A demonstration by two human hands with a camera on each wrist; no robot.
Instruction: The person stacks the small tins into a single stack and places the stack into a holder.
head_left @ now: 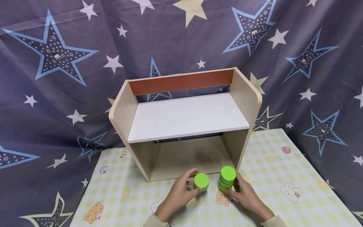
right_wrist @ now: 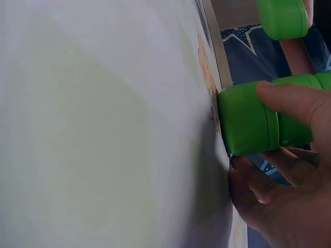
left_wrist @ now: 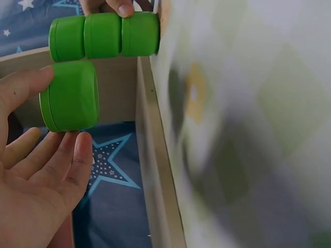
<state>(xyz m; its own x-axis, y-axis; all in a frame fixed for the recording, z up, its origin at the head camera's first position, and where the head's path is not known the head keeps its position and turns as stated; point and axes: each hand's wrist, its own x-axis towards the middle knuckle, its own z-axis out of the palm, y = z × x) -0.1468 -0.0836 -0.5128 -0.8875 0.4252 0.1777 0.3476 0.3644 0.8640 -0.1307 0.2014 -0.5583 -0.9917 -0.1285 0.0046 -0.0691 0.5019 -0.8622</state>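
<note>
My left hand (head_left: 180,191) pinches a small round green jar (head_left: 201,181) between thumb and fingers. In the left wrist view this green jar hangs above the tablecloth, apart from it. To its right stands an upright stack of three similar green jars (head_left: 227,175). My right hand (head_left: 248,194) grips the stack low down, with the thumb on the bottom jar (right_wrist: 245,119) and the fingers round its far side. That bottom jar rests on the tablecloth in the right wrist view. The jars' contents are hidden.
A small wooden shelf unit (head_left: 187,115) with a white middle board stands just behind the hands, its lower compartment facing me. Under it lies a green checked tablecloth (head_left: 266,176) with cartoon prints. A dark star-patterned curtain (head_left: 181,41) hangs behind and at the sides.
</note>
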